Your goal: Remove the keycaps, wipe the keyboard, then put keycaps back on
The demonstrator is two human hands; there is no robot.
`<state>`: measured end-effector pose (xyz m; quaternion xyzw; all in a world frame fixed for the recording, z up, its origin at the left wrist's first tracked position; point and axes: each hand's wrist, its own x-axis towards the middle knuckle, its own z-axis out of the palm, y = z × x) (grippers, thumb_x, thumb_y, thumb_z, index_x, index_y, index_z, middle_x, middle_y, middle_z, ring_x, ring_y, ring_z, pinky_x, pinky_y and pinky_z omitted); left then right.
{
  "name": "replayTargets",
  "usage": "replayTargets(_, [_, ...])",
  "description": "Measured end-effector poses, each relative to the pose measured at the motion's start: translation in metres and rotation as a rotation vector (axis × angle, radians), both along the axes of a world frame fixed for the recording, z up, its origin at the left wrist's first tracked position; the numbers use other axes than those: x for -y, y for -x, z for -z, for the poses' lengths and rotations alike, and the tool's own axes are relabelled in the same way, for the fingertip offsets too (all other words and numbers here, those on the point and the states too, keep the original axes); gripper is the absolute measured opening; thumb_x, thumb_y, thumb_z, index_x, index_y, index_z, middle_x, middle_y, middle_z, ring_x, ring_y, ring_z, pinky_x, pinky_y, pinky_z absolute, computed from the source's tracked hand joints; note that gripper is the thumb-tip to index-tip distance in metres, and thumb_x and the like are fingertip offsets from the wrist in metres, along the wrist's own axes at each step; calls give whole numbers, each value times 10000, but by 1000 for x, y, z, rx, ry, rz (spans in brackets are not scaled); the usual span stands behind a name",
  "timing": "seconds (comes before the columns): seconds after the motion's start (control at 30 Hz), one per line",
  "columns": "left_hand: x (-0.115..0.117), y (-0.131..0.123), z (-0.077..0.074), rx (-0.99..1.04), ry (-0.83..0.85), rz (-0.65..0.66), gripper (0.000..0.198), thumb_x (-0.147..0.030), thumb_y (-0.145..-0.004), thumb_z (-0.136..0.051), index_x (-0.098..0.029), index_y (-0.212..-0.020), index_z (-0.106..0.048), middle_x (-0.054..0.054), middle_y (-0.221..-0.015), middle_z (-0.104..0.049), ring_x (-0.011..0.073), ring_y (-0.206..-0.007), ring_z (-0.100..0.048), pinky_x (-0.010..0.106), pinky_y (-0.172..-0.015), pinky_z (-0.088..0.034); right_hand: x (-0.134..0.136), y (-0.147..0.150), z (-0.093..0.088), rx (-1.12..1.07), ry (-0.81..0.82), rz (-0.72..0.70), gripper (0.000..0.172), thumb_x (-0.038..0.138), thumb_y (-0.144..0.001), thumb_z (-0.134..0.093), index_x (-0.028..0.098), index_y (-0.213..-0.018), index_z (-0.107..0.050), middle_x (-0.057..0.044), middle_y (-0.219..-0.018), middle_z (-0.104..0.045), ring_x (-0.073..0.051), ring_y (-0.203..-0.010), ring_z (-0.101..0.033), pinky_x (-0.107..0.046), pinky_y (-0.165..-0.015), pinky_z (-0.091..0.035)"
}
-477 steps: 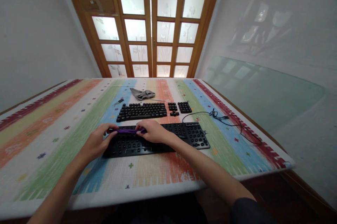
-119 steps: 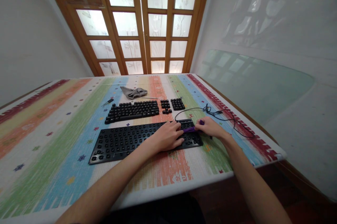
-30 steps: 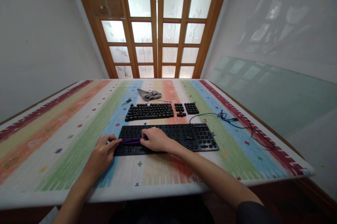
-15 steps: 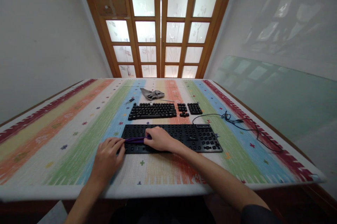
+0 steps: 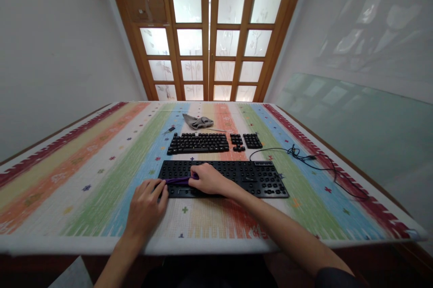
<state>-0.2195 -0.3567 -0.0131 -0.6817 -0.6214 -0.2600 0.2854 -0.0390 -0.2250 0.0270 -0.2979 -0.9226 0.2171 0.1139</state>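
A black keyboard base [image 5: 237, 191] with its keycaps off lies on the patterned tablecloth. A narrow purple cloth [image 5: 177, 180] stretches across its left part between my hands. My right hand [image 5: 208, 179] is closed around the cloth's right end, over the middle-left of the base. At the base's left edge, my left hand [image 5: 148, 202] pinches the cloth's other end between bent fingers. The fingertips are partly hidden. Beyond the base, the removed keycaps lie in their layout: a main block [image 5: 198, 143], a small cluster [image 5: 236, 139] and a number-pad block [image 5: 252, 141].
Behind the keycaps are a crumpled grey cloth [image 5: 198, 121], a thin rod [image 5: 215, 130] and a small black-ended tool [image 5: 171, 130]. The keyboard's black cable [image 5: 301, 156] trails right across the tablecloth [image 5: 111, 189]. Wooden glazed doors [image 5: 209, 35] stand past the table.
The view has shifted slightly, so everything sits a little further right. My hands keep hold of the purple cloth in nearly the same place over the base.
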Motion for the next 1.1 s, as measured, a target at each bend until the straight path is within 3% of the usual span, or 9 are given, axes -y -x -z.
replayTargets(0.4, [4, -3, 7, 2, 23, 6, 297, -248, -964, -432, -87, -1080, -653, 155, -1000, -674, 281, -929, -635, 456, -860, -527, 0, -2, 1, -27, -2, -4, 147, 277, -848, -634, 144, -815, -688, -39, -738, -670, -135, -657, -526, -240, -595, -274])
replayTargets(0.7, [3, -6, 5, -86, 31, -28, 317, -280, -970, -428, -100, -1033, -681, 159, -988, -686, 295, -948, -642, 475, -889, -531, 0, -3, -1, -32, 21, -10, 153, 274, -852, -633, 138, -800, -680, -33, -721, -652, -128, -639, -498, -237, -595, -277])
replayTargets(1.1, [4, -8, 9, -51, 54, 18, 342, -309, -977, -443, -78, -1086, -670, 180, -1049, -686, 313, -1006, -639, 485, -894, -532, -3, -8, -4, -63, 120, -44, 160, 249, -835, -624, 136, -721, -631, 3, -655, -571, -106, -599, -415, -223, -578, -275])
